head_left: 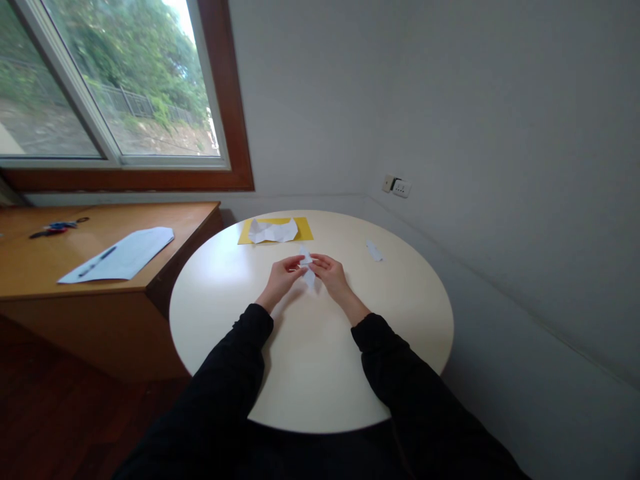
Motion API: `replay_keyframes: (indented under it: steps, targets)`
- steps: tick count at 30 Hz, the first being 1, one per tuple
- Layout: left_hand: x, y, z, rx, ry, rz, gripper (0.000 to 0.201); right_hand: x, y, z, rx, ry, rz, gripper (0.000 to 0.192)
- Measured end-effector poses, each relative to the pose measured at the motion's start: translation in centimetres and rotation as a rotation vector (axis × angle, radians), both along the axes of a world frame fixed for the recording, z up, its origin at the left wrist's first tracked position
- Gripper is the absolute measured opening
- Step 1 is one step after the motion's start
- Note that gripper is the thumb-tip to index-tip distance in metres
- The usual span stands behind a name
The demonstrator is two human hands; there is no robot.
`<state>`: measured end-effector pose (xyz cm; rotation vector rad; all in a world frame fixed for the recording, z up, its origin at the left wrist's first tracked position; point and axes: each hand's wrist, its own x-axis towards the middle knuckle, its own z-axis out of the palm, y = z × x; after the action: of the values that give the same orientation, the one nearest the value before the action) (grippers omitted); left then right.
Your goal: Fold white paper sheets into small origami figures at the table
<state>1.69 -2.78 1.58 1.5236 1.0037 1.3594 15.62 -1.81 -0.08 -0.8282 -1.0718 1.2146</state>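
Observation:
Between my two hands, over the middle of a round cream table (320, 360), is a small piece of white paper (309, 277). It looks folded, with one pointed part rising above my fingers and another hanging below them. My left hand (281, 279) pinches it from the left, thumb and fingers closed on it. From the right, my right hand (331, 275) grips the same paper with its fingertips. The fingers hide the paper's middle, so its exact shape cannot be made out.
Toward the table's far edge, a torn white sheet (273, 231) lies on a yellow sheet (305, 229). A white paper scrap (373, 251) lies at the right. On the wooden desk (185, 217) are white papers (137, 257), a pen (97, 261) and scissors-like items (59, 228).

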Motion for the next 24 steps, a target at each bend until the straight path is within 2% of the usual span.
replay_keyframes:
  steps: [5,13,24]
  targets:
    - [0.1,0.4,-0.5,-0.027,-0.081,-0.032,0.039,0.0,0.2,-0.2,0.030,-0.038,-0.008,0.041]
    - [0.0,0.5,-0.4,-0.040,-0.106,0.014,0.034,0.1,0.0,-0.1,0.088,-0.074,0.005,0.043]
    - [0.0,1.1,-0.9,0.140,0.119,0.087,0.020,0.0,0.4,-0.3,0.124,-0.151,-0.089,0.037]
